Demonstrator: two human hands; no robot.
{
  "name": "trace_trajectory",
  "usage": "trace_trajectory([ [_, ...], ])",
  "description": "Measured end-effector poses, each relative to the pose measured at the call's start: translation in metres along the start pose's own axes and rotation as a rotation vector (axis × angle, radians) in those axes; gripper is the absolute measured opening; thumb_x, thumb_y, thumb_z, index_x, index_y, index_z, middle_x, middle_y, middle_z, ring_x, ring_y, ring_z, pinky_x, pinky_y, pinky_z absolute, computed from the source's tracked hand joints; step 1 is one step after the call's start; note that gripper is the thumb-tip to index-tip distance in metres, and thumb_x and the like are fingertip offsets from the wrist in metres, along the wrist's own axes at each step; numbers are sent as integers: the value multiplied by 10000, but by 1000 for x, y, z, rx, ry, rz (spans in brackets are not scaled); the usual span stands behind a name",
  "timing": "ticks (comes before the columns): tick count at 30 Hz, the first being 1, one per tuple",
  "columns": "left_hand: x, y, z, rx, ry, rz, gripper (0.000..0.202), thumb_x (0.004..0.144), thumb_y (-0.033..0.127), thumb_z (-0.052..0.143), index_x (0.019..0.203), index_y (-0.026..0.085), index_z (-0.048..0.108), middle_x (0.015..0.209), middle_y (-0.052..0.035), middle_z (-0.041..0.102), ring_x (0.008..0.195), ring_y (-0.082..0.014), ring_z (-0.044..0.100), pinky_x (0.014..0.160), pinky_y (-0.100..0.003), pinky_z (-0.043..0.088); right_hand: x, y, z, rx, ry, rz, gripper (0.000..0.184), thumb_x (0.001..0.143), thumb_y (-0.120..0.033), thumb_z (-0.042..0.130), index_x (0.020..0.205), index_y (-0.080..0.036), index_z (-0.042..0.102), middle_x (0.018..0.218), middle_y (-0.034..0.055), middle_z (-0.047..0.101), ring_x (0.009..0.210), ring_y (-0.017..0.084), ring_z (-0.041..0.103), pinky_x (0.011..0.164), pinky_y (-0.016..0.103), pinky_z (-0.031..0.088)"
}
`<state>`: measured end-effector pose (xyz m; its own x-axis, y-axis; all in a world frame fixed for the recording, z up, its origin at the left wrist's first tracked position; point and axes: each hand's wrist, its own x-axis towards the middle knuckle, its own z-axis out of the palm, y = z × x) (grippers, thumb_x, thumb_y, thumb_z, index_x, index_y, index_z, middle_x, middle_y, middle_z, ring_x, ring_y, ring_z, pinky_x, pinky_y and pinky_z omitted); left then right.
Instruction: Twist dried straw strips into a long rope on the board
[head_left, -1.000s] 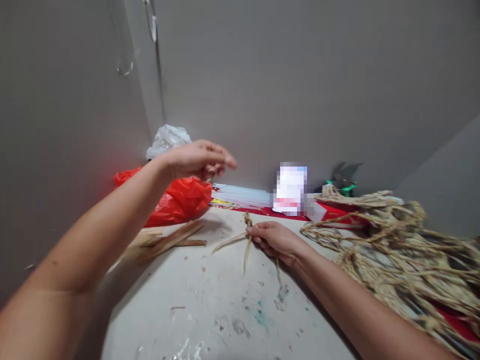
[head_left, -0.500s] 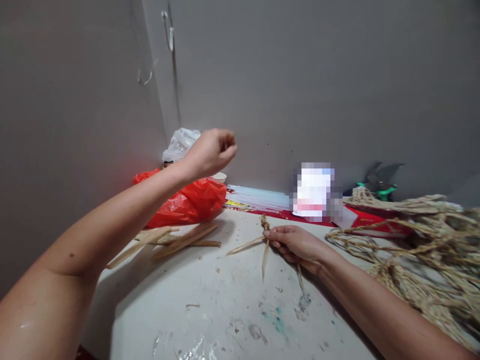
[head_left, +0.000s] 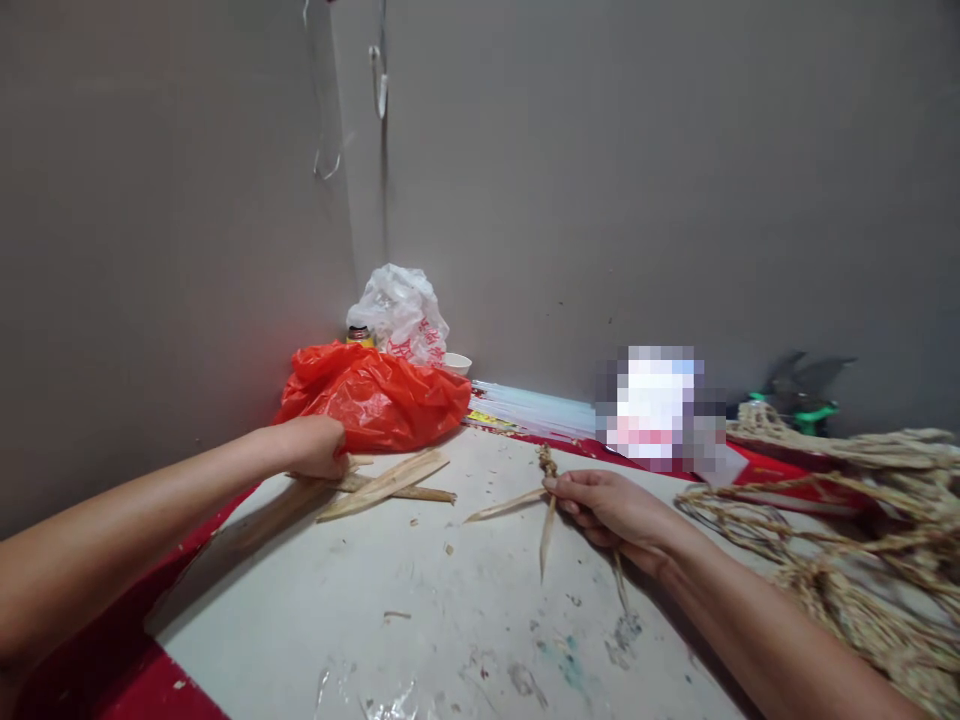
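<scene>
My right hand (head_left: 615, 510) pinches a short knotted braid (head_left: 548, 462) of dried plant fibre just above the tabletop. Below the fingertips, loose flat ends of the braid (head_left: 547, 545) spread left and down. At the left, my left hand (head_left: 319, 447) is closed over the pile of dried leaf strips, with its fingertips partly hidden. A blurred strip (head_left: 274, 520) runs from under it toward the lower left. Beside that hand, a wide pale strip (head_left: 386, 485) lies across a thin brown one (head_left: 431, 495).
A red plastic bag (head_left: 375, 395) sits behind my left hand, with a white bag (head_left: 405, 310), a jar (head_left: 360, 337) and a white bowl (head_left: 458, 364). Along the wall are clear sticks (head_left: 532, 408), a blurred-out bright screen (head_left: 652, 405) and green-handled shears (head_left: 814, 415). Braided cord (head_left: 885, 540) heaps at right.
My left hand has come down from the air in front of the wall to the leaf strips at the left. My right hand keeps its pinch on the braid. The view has shifted slightly left.
</scene>
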<state>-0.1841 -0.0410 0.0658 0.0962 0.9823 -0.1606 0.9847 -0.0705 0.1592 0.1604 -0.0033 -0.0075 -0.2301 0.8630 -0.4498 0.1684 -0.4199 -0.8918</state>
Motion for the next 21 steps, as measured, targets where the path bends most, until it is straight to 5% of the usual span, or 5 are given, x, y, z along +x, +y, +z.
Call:
trace_trajectory([
  [5,-1,0,-9,-87,24,83,277,636,260,611,415,181,465,385,40,381,377,-68,257,409,-228,158,1,1,0,-20,-10,-32,326,678,-350,627,509,-176,410,400,-91,302,338,13,165,351,166,85],
  [11,1,45,-22,-943,-250,177,128,643,248,610,713,168,539,613,24,552,541,-86,502,552,-200,396,3,1,0,-22,17,-29,293,733,-302,588,539,-168,415,412,-83,357,314,10,210,329,151,103],
  [16,30,107,18,-1364,-388,178,447,535,124,616,958,194,488,579,68,524,478,-60,438,497,-186,401,4,-1,-1,50,-1,-48,243,752,-232,571,571,-166,422,415,-84,385,302,12,221,308,141,112],
  [21,64,156,62,-1445,-380,121,550,483,77,562,1001,210,433,559,74,535,458,-73,441,460,-190,418,5,-1,-5,91,-13,-71,225,750,-221,581,599,-168,421,425,-82,402,307,12,221,308,141,119],
])
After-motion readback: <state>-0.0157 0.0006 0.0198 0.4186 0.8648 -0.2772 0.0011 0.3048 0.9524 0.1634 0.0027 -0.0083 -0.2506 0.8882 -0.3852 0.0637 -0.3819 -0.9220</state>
